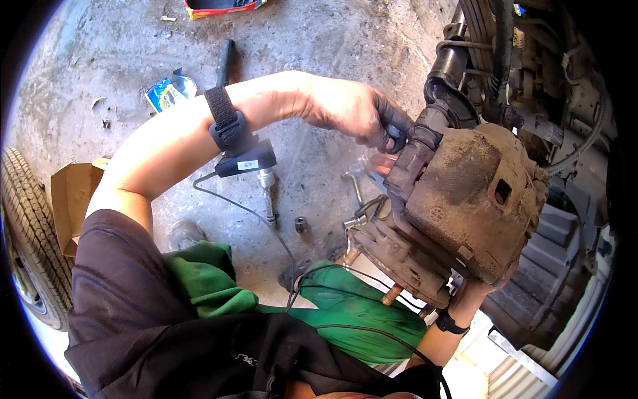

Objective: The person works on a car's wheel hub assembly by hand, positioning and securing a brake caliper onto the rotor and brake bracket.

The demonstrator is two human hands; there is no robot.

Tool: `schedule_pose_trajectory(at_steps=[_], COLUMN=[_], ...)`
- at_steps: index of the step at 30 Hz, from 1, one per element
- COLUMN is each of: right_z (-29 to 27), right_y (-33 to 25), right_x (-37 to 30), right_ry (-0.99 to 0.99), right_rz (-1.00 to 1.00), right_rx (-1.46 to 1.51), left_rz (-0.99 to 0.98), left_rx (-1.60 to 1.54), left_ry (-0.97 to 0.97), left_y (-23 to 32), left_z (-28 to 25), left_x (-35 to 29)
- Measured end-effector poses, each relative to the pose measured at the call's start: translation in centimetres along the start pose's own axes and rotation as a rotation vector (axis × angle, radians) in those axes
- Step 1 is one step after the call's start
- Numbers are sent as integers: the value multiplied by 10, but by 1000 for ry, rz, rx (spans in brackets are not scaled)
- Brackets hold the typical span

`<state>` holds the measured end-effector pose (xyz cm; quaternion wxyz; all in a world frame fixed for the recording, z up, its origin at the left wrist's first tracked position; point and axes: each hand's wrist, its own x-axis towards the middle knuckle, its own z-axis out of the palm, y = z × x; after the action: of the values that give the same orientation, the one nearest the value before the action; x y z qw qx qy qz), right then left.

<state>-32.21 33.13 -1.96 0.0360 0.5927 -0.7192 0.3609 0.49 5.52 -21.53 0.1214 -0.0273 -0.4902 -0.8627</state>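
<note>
A rusty brown brake caliper (458, 193) sits over the disc and hub (392, 256), from which copper-coloured studs (392, 294) stick out. At the caliper's upper left end is my left hand (359, 113), its fingers curled closed round a small dark piece I cannot make out. Just below those fingers a reddish, blurred part (382, 164) shows at the disc's edge. My right hand (484, 287) reaches up against the caliper's lower side; its fingers are hidden behind the metal. A strapped device (246, 159) with a cable hangs at my left forearm.
A socket tool (267, 193), a loose socket (300, 225) and a bent wrench (355, 189) lie on the concrete floor. Farther off are a black handle (226, 63) and a blue packet (169, 93). A tyre (33, 226) and cardboard box (73, 206) stand left; a shock absorber (448, 66) rises behind the caliper.
</note>
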Motion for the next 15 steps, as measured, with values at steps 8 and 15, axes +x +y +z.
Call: schedule_pose_trajectory(at_steps=[8, 15], right_z=[-4, -8], right_y=[-1, -9], right_x=[1, 0], right_ry=[8, 45], right_rz=[42, 177], right_rx=[-44, 38], left_rz=[-6, 59], left_rx=[103, 101], left_ry=[45, 7], left_y=[8, 1], left_z=[-5, -18], left_x=[0, -1])
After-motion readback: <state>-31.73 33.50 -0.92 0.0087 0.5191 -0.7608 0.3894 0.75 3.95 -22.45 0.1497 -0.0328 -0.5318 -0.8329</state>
